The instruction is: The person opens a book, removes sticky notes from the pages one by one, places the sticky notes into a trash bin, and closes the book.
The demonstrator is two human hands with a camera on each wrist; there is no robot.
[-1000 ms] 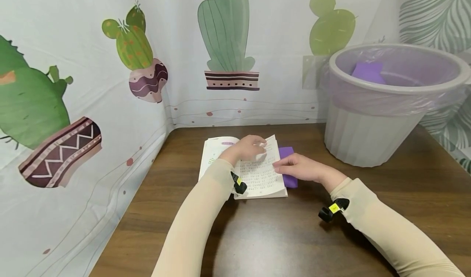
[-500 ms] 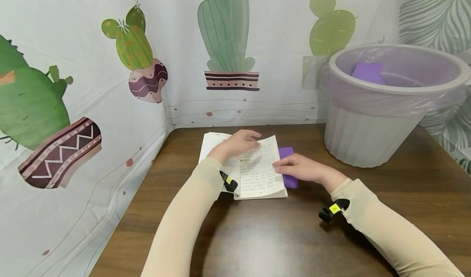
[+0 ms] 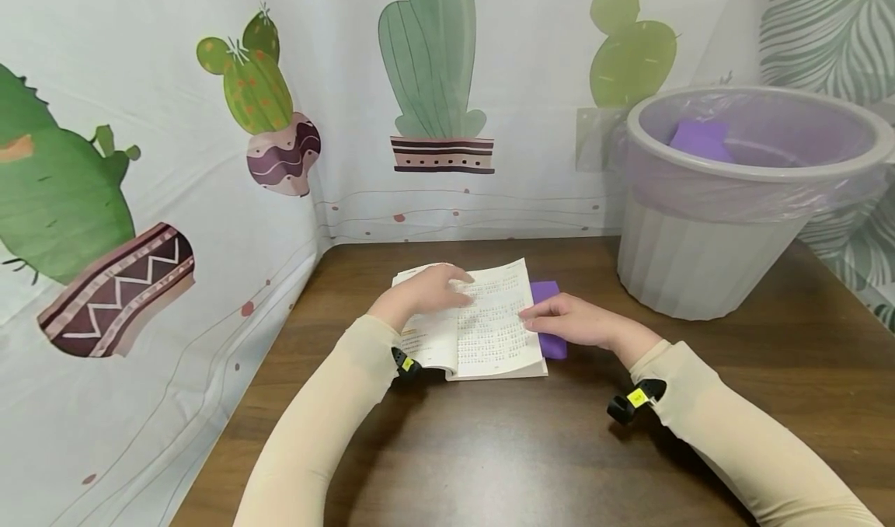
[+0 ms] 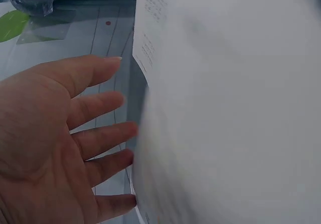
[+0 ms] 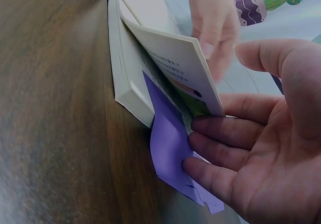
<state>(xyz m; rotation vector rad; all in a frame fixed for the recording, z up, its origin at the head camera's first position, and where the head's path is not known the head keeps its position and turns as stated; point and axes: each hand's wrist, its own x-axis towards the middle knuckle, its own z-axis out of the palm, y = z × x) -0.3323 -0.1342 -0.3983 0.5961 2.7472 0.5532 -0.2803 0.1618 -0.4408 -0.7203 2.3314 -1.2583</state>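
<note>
An open book (image 3: 492,333) with printed pages lies on the table. My left hand (image 3: 435,288) is over its left page in the head view; in the left wrist view its fingers are spread, with fingertips right at a curved white page (image 4: 225,98). My right hand (image 3: 569,319) is at the book's right edge. In the right wrist view, its fingers reach under a raised stack of pages (image 5: 175,66), the thumb held apart. A purple sheet (image 5: 173,138) sticks out from between the pages, beside those fingers; part of it is hidden inside the book.
A large grey bin (image 3: 688,255) with a clear liner stands at the back right, a purple piece (image 3: 701,138) inside it. Behind the wooden table (image 3: 482,449) hangs a white cloth (image 3: 349,68) printed with cacti.
My left hand has swept left across the book, and a text page now lies over the left side where a page with a purple heading showed. My right hand has stayed put.
</note>
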